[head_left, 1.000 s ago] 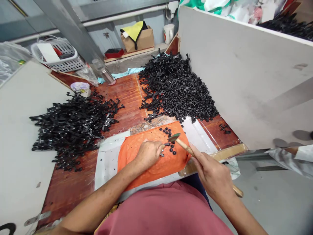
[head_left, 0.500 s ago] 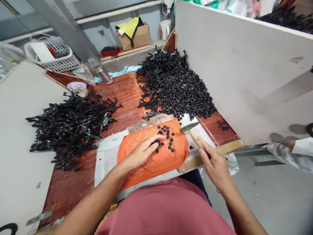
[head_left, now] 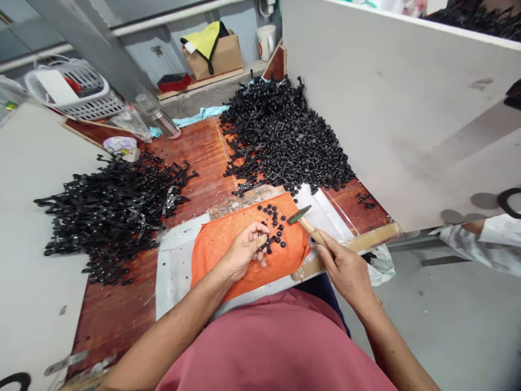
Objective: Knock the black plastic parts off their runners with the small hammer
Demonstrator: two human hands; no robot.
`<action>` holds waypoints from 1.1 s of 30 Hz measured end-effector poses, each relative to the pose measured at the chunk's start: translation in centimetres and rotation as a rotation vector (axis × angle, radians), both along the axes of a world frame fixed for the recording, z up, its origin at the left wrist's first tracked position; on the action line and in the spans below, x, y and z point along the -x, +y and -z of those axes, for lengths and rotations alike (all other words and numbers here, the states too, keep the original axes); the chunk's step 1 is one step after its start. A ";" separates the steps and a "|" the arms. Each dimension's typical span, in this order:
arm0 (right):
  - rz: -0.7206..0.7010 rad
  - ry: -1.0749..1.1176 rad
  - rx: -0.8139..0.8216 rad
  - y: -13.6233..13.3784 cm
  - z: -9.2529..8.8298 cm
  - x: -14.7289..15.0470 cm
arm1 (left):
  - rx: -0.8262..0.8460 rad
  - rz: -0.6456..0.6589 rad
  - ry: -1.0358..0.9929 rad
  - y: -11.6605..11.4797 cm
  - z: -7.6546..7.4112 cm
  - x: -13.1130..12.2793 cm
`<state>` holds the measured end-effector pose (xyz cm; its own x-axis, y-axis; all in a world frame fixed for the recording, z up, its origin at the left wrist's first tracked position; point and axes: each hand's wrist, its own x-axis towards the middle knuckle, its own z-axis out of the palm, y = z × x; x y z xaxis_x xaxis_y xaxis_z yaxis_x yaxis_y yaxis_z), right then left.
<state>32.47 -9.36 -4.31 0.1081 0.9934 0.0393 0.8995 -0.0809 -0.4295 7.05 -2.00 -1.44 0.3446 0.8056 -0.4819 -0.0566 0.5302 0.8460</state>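
Note:
My right hand is wrapped round the wooden handle of a hammer, its green-and-dark head raised over the right part of an orange cloth. Above the cloth's middle, my left hand pinches a small black plastic part between thumb and fingers; its exact shape is partly hidden. Several round black caps lie scattered on the cloth, between the left hand and the hammer head. A speckled stone slab shows at the cloth's far edge.
A heap of black jointed parts lies left. Another heap at the back runs into a pile of small black caps. A pale board walls the right side. Another person's sleeve shows at the far right.
The left hand has turned and closed on a black part lifted from the cloth. The hammer has shifted slightly left along with the right hand. The whole view has moved a little.

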 end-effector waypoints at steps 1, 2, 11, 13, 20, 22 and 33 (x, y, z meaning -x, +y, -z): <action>-0.004 -0.006 -0.003 0.0 0.0 0.0 | 0.006 -0.013 0.004 0.0 -0.1 -0.1; -0.007 -0.009 -0.006 0.0 0.0 0.0 | 0.008 -0.021 0.009 0.0 -0.1 -0.3; -0.008 -0.034 -0.013 0.0 0.3 -0.1 | -0.109 -0.002 0.166 -0.1 0.4 -1.3; -0.005 -0.036 -0.012 -0.1 0.2 0.0 | -0.132 -0.017 0.190 -0.1 0.4 -1.3; 0.002 -0.022 0.014 0.1 0.1 0.1 | -0.152 0.006 0.225 -0.2 0.4 -1.3; 0.001 0.013 0.013 0.0 0.2 0.0 | -0.159 0.010 0.256 -0.2 0.6 -1.3; -0.208 0.166 -0.211 -2.3 -3.0 -0.6 | -0.150 -0.009 0.264 -0.1 1.4 -1.2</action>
<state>33.12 -11.65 -1.29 -0.0736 0.9667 0.2453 0.8039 0.2030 -0.5591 8.26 -2.10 -2.80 0.2157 0.8773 -0.4288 0.1714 0.3983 0.9011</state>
